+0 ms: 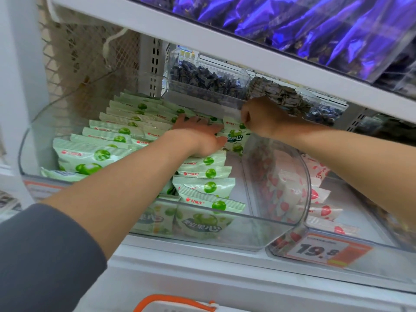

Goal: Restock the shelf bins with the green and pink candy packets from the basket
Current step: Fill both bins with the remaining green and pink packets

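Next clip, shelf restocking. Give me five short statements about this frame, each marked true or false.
1. The left hand and right hand are both in the left bin, which holds the green packets. True.
2. The right hand holds a pink packet. False: it pinches the top of a green packet at the back of the left bin.
3. The left hand lies flat on the green packets. True.
4. The pink packets sit left of the green ones. False: they are in the right bin.
5. Purple bags fill the top shelf. True.
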{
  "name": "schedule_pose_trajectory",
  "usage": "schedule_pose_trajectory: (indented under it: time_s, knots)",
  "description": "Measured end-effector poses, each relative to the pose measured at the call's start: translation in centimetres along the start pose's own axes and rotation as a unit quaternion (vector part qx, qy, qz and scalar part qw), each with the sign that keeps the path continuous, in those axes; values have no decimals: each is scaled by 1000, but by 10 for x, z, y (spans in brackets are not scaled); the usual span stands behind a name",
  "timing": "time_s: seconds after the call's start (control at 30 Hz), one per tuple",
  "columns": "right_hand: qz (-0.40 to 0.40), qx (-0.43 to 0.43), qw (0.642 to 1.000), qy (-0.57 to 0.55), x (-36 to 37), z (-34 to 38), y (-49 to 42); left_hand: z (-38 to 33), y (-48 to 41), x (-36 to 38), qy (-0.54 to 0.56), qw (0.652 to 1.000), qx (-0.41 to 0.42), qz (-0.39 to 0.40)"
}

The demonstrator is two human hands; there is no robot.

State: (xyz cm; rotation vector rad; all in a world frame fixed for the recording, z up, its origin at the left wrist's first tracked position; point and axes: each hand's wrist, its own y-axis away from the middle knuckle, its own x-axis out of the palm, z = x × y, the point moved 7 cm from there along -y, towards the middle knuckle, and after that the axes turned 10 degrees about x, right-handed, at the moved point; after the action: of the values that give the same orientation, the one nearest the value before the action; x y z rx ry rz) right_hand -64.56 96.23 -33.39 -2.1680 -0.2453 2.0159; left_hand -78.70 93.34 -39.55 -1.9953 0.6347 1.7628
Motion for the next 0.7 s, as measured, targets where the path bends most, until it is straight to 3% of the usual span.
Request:
schedule_pose_trajectory:
  time_s: [0.13, 0.3, 0.53, 0.7]
  knots:
    - [69, -9, 998, 6, 2, 8, 11, 0, -2, 1, 0, 1000, 3, -3]
    - [97, -10, 994, -47, -10, 15, 29, -1, 1, -7, 37, 999, 5, -35]
    - [26, -78, 990, -114, -43, 35, 106, -28, 78, -45, 128, 954, -38, -269]
    - [-66, -92, 979, -171, -68, 34, 185, -86, 159, -45, 191, 920, -100, -328]
